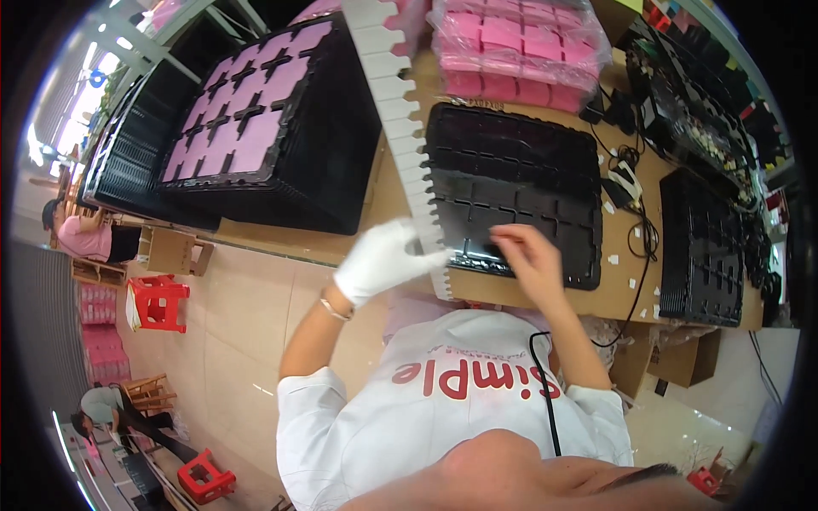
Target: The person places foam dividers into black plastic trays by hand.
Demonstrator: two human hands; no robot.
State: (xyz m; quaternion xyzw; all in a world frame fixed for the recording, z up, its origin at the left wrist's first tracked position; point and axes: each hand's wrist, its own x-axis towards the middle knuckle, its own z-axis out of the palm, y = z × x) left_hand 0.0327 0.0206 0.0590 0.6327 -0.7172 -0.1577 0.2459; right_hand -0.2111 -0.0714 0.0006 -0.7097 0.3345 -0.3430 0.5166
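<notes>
My left hand (383, 260), in a white glove with a bracelet at the wrist, closes its thumb and fingers on the near end of a long white notched strip (400, 128). The strip runs away from me across the table, with teeth along its right edge. A black plastic tray (571, 196) with rows of shallow compartments lies just right of it. Over the tray's near part is my bare right hand (532, 264), its fingertips drawn together. Whatever they may hold is too small to make out.
Left of the strip rises a tall stack of black trays (324, 162) topped with pink pieces (230, 128). Plastic-wrapped pink packs (520, 51) stand behind the tray. At right are black cables (635, 230), white scraps and another tray stack (703, 255). Red stools (158, 304) and people are farther left.
</notes>
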